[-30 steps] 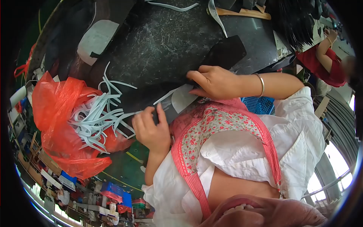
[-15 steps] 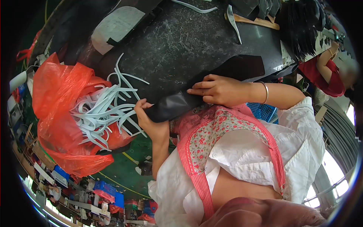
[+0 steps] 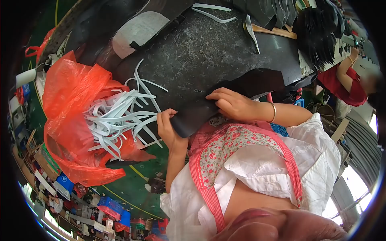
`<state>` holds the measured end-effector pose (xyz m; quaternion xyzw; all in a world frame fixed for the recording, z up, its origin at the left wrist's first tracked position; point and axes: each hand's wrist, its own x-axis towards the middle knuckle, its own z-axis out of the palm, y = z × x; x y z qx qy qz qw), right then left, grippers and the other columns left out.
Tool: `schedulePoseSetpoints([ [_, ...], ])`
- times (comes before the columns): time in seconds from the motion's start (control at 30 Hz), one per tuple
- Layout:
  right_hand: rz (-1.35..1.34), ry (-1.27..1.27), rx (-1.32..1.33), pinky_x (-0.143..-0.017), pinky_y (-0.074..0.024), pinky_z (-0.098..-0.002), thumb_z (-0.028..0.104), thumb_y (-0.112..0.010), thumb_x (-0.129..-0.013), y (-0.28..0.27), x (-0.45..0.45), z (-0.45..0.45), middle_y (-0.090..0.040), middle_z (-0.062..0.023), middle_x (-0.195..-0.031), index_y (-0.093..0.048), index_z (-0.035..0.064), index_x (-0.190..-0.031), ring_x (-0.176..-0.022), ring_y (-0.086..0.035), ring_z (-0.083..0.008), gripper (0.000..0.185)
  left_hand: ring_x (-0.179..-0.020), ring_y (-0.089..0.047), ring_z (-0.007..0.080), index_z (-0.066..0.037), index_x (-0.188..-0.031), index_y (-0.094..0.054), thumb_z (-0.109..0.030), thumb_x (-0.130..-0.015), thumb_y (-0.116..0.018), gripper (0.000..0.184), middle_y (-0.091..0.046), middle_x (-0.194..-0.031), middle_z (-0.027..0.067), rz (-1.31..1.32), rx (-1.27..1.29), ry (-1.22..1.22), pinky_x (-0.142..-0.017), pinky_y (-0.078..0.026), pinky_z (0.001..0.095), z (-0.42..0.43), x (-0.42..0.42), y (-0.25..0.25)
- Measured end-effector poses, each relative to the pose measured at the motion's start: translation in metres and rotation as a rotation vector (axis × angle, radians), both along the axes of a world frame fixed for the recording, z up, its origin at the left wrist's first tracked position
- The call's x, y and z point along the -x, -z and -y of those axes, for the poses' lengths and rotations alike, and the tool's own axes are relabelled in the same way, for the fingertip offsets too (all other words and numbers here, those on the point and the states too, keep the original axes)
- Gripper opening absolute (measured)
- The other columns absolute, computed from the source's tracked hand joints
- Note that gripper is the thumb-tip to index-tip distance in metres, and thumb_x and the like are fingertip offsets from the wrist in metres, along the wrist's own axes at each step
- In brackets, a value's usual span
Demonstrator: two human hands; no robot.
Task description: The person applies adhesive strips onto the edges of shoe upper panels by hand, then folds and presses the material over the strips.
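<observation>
A smooth black leather-like piece (image 3: pixel 197 116) hangs partly over the near edge of the dark worktable (image 3: pixel 193 60), bent down toward the apron. My left hand (image 3: pixel 168 126) grips its left end, with the thumb and fingers closed around the edge. On its upper edge, my right hand (image 3: pixel 233 105) has its fingers bent and pinched together, and part of the grip is hidden. Another flat black stretch (image 3: pixel 257 82) lies to the right under my right forearm; I cannot tell whether it is the same piece.
Many pale strips (image 3: pixel 120 116) spill from a red plastic bag (image 3: pixel 68 116) at the left. Farther back lie a white-topped piece (image 3: pixel 138 34), loose strips (image 3: pixel 213 15), a wooden-handled tool (image 3: pixel 275 31) and stacked black pieces (image 3: pixel 317 36). Another person in a red top (image 3: pixel 343 82) is at right.
My right hand's fingers have curled more and the hand has come slightly nearer my body. The black piece's left end droops lower. The whole view has shifted a little.
</observation>
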<state>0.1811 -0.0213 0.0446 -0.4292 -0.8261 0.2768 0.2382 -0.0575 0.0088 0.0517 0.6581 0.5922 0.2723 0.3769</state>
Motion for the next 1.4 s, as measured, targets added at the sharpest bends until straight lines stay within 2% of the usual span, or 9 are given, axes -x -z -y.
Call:
schedulePoseSetpoints([
  [0.2,0.203,-0.293,-0.267,-0.095,-0.0472,-0.0422,0.013,-0.059,-0.071,-0.002,0.004,-0.009,-0.059,-0.0237,-0.116,-0.058,-0.0052,-0.079,-0.107,-0.057,-0.0331,0.020,-0.077,-0.056,0.0293,0.001,-0.090,-0.056,-0.005,-0.063,-0.068,0.030,-0.054,-0.084,0.0126,-0.021,-0.030,0.032,-0.071,-0.045,0.0349,-0.003,0.000,0.000],
  [0.37,0.229,-0.229,-0.214,-0.098,-0.0464,-0.0435,0.014,-0.059,-0.071,-0.004,-0.008,-0.001,-0.060,-0.0234,-0.118,-0.060,-0.0040,-0.077,-0.110,-0.057,-0.0335,0.019,-0.074,-0.058,0.0324,-0.001,-0.092,-0.058,-0.007,-0.065,-0.070,0.030,-0.055,-0.085,0.0142,-0.097,-0.067,0.144,-0.065,-0.046,0.0379,0.001,-0.008,0.003],
  [0.43,0.255,-0.203,-0.175,-0.099,-0.0459,-0.0439,0.013,-0.059,-0.071,-0.010,-0.032,0.006,-0.059,-0.0235,-0.119,-0.059,-0.0035,-0.077,-0.111,-0.057,-0.0339,0.018,-0.081,-0.061,0.0385,-0.001,-0.097,-0.058,-0.010,-0.070,-0.066,0.029,-0.056,-0.089,0.0160,-0.119,-0.074,0.254,-0.068,-0.048,0.0427,0.009,-0.026,0.011],
  [0.5,0.295,-0.194,-0.132,-0.100,-0.0454,-0.0444,0.013,-0.059,-0.071,-0.018,-0.054,0.013,-0.059,-0.0234,-0.121,-0.058,-0.0032,-0.077,-0.111,-0.057,-0.0342,0.017,-0.082,-0.062,0.0400,0.000,-0.099,-0.058,-0.010,-0.072,-0.064,0.030,-0.057,-0.092,0.0163,-0.092,-0.066,0.304,-0.069,-0.049,0.0434,0.011,-0.043,0.016],
  [0.73,0.200,-0.206,-0.080,-0.103,-0.0444,-0.0439,0.010,-0.059,-0.076,-0.003,-0.060,0.024,-0.050,-0.0257,-0.133,-0.056,-0.0071,-0.082,-0.119,-0.051,-0.0364,0.018,-0.081,-0.064,0.0366,0.000,-0.098,-0.060,-0.007,-0.070,-0.068,0.031,-0.060,-0.091,0.0160,-0.071,-0.089,0.287,-0.068,-0.051,0.0415,0.007,-0.040,0.017],
  [0.93,0.157,-0.234,0.006,-0.103,-0.0446,-0.0411,0.011,-0.059,-0.076,0.004,-0.054,0.020,-0.049,-0.0223,-0.137,-0.061,-0.0092,-0.084,-0.122,-0.048,-0.0348,0.022,-0.079,-0.062,0.0357,0.000,-0.098,-0.059,-0.007,-0.069,-0.068,0.032,-0.059,-0.090,0.0155,-0.039,-0.110,0.260,-0.067,-0.050,0.0415,0.008,-0.042,0.017],
  [1.13,0.137,-0.349,-0.069,-0.096,-0.0469,-0.0381,0.014,-0.058,-0.076,-0.002,-0.044,0.002,-0.054,-0.0180,-0.135,-0.061,-0.0048,-0.081,-0.117,-0.052,-0.0299,0.020,-0.084,-0.065,0.0339,0.002,-0.100,-0.063,0.002,-0.070,-0.065,0.030,-0.063,-0.093,0.0164,-0.030,-0.153,0.280,-0.073,-0.052,0.0372,0.011,-0.037,0.021],
  [1.23,0.099,-0.249,-0.120,-0.093,-0.0472,-0.0378,0.015,-0.059,-0.075,0.001,-0.038,0.004,-0.057,-0.0186,-0.127,-0.058,-0.0026,-0.080,-0.110,-0.054,-0.0289,0.018,-0.092,-0.064,0.0349,0.003,-0.104,-0.063,0.008,-0.073,-0.056,0.033,-0.062,-0.101,0.0170,-0.058,-0.129,0.323,-0.077,-0.053,0.0392,0.011,-0.034,0.013],
  [1.4,0.157,0.017,-0.209,-0.090,-0.0491,-0.0403,0.014,-0.060,-0.074,0.001,-0.012,0.024,-0.060,-0.0200,-0.113,-0.054,-0.0021,-0.086,-0.102,-0.058,-0.0308,0.021,-0.091,-0.065,0.0358,0.002,-0.110,-0.060,0.010,-0.070,-0.057,0.041,-0.062,-0.100,0.0176,-0.128,-0.216,0.373,-0.077,-0.054,0.0412,0.012,-0.031,0.019],
])
